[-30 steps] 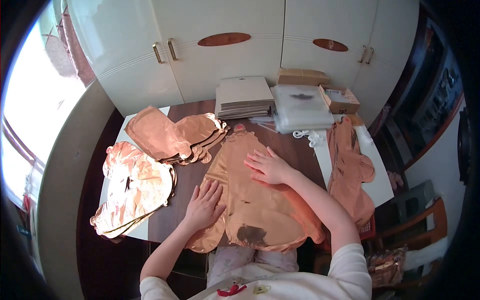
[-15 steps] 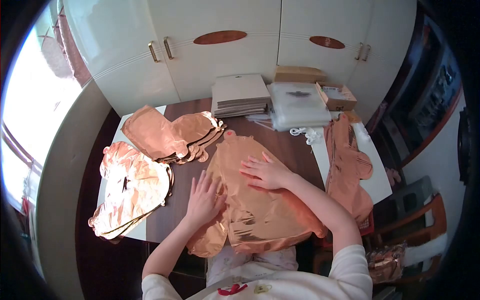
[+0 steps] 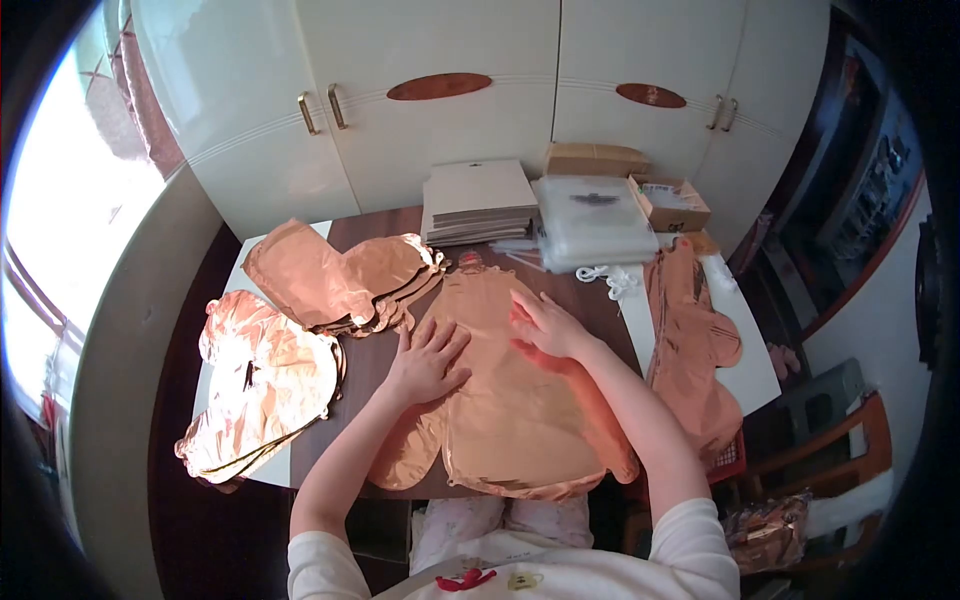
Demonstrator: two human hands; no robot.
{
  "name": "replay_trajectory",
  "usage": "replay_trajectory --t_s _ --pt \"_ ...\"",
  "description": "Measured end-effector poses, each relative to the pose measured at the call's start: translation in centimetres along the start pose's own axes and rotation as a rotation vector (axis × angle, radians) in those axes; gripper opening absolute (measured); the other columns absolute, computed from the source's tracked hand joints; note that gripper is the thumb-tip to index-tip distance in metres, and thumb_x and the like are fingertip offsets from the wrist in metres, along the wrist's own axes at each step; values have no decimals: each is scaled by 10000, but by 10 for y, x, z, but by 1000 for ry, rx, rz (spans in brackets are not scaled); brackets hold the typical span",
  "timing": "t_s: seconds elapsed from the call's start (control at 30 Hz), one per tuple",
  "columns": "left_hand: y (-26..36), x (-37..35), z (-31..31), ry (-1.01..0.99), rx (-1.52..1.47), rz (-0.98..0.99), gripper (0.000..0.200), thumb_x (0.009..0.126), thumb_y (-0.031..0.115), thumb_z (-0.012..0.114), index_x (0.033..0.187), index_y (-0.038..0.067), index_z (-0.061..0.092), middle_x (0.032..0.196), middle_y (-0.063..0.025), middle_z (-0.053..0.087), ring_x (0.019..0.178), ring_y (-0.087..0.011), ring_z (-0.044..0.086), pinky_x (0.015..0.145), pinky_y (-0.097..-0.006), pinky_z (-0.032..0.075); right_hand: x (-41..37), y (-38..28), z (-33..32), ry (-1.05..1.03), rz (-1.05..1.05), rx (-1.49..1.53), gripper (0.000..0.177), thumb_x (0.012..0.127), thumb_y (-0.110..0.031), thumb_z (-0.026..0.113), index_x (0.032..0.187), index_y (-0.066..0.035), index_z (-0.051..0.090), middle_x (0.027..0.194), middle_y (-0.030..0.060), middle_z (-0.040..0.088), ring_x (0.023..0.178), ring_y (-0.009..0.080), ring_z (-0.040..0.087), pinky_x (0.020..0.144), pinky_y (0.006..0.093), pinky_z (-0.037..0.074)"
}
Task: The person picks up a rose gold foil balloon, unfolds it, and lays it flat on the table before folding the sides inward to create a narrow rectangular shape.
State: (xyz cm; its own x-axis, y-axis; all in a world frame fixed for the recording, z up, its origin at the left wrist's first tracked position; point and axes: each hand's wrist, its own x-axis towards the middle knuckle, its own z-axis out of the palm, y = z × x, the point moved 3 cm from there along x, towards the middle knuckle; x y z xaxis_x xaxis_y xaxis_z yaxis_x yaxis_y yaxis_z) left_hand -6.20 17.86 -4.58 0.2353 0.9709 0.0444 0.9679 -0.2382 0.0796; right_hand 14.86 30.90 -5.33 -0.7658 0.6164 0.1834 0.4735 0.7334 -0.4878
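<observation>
A flat, uninflated rose-gold foil balloon lies in front of me, reaching to the table's near edge. My left hand rests on its upper left part, palm down and fingers spread. Over the right side of the same balloon is my right hand, tilted on edge with its fingers stretched out and its reflection showing in the foil below. Neither hand grips anything. Near the left hand sits a stack of similar foil balloons, with a shinier pile of foil balloons below it.
Behind are a stack of grey cards, a pile of clear plastic bags, a small open cardboard box and white cord. More folded foil lies along the right edge. A wooden chair stands to the right.
The foil balloon has been straightened and lies flatter, its top shifted a little right. My left hand has slid up and right; the right hand has turned onto its edge.
</observation>
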Motion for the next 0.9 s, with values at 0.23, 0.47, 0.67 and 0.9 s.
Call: replay_trajectory --t_s 0.23,0.47,0.67,0.9 --pt "12 8 8 106 -48 23 622 899 506 446 1396 138 384 1453 -129 361 1369 -333 293 1066 -624 195 4 2 0 63 -31 94 570 938 -337 475 1385 -13 336 1282 209 520 1171 346 513 1103 461 278" --pt "19 12 13 132 -64 -35 650 882 534 466 1401 148 402 1455 -131 366 1371 -345 286 1074 -599 174 8 6 -1 58 -113 29 594 899 -343 542 1366 -14 381 1349 192 468 1241 350 451 1100 457 281" --pt "18 10 13 153 -74 -75 658 863 562 464 1386 164 418 1447 -99 384 1371 -320 293 1085 -602 168 10 13 -2 -11 -65 -188 545 889 -395 532 1335 -86 482 1429 124 415 1358 287 325 1123 476 223" --pt "19 12 13 190 -68 -90 646 860 561 465 1376 173 430 1434 -94 403 1363 -311 309 1086 -597 167 16 17 -4 -14 -64 -181 531 890 -405 518 1322 -97 501 1434 113 413 1361 264 328 1132 466 209"
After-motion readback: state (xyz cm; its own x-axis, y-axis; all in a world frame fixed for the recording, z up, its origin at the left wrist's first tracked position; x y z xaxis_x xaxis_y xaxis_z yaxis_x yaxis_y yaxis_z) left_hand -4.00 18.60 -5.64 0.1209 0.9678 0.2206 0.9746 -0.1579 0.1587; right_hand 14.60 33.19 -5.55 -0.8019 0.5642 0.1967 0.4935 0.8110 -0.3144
